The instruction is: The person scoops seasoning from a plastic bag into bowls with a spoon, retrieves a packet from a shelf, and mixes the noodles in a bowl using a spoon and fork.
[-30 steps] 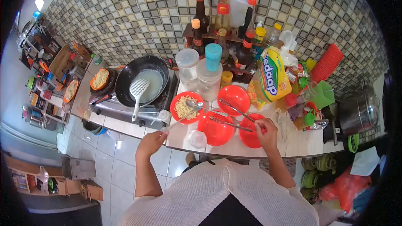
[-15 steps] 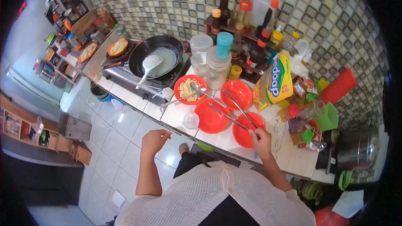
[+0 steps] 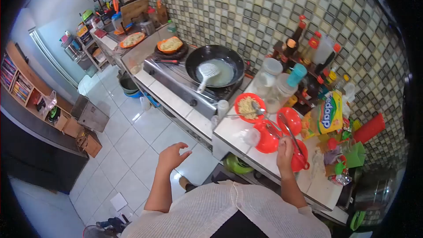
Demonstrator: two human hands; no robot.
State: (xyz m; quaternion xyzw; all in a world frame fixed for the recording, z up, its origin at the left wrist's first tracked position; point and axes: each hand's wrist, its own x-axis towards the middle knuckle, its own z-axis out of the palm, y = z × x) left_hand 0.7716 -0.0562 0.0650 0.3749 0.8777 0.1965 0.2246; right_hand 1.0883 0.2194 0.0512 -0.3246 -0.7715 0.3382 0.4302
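Observation:
My right hand (image 3: 285, 152) is closed around metal tongs (image 3: 288, 128), over the red bowls at the counter's front. Under and around it are a front red bowl (image 3: 264, 145), a back red bowl (image 3: 292, 119) and a right red bowl (image 3: 299, 163). Noodles (image 3: 246, 108) lie in another red bowl (image 3: 238, 100), with a spoon (image 3: 258, 109) resting in it. My left hand (image 3: 172, 156) hangs open above the floor, fingers apart and holding nothing. A clear plastic cup or bag (image 3: 252, 136) sits beside the front bowl.
On the stove (image 3: 176, 79), a black wok (image 3: 192, 64) holds cloudy liquid and a white slotted ladle (image 3: 207, 72). Orange plates of food (image 3: 169, 45) stand farther left. Jars (image 3: 269, 77), sauce bottles (image 3: 291, 44) and a yellow Sedaap pack (image 3: 328, 114) line the wall side.
My view has swung left, so the counter appears farther right. My left hand's fingers have spread. The tongs remain in my right hand, with their arms seen at a different angle.

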